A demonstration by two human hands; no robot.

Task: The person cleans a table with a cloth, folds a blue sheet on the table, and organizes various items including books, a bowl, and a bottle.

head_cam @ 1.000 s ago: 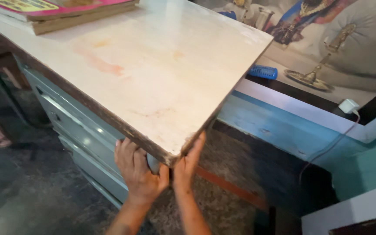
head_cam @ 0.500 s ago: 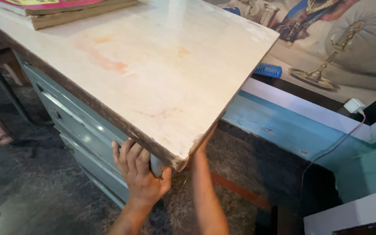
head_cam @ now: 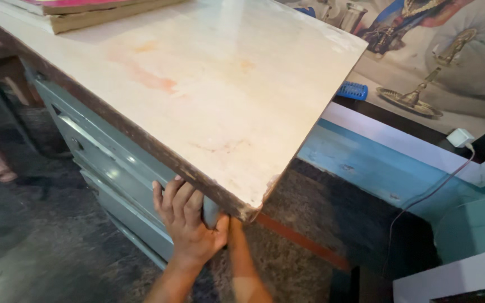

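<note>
Left hand point(head_cam: 189, 224) grips the grey-blue leg point(head_cam: 210, 212) at the near corner of the desk, fingers point(head_cam: 178, 196) wrapped round the front of the leg and pressed close together, thumb on the leg's right side. Right hand point(head_cam: 236, 227) mostly hidden under the corner of the tabletop point(head_cam: 209, 95); only wrist and forearm show, running up from the bottom edge, blurred. Can't tell if its fingers are spread or closed, or what they touch; it sits just beside the left hand, on the other side of the leg.

Tabletop is pale, whitish, with orange-pink stains, dark worn edge, chipped at the near corner right above both hands. It fills the upper left and centre of the view, near corner pointing down toward the camera. Stack of 2 flat books point(head_cam: 85, 10), pink cover on top, lies on the far left end of the tabletop, cut off by the frame.

Below the tabletop, left of the left hand: grey-blue drawers point(head_cam: 94, 154) with a long handle, touching distance from the knuckles. Floor point(head_cam: 40, 247) dark speckled stone.

Right of the desk: low blue-painted ledge point(head_cam: 366, 163) with a white top strip. On it, well apart from the hands, a blue comb-like thing point(head_cam: 353, 90), a brass lamp on a round plate point(head_cam: 413, 96), a large picture leaning behind. White charger plug point(head_cam: 459, 137) on the ledge's right end, its cable point(head_cam: 422, 196) hanging down the blue wall
</note>
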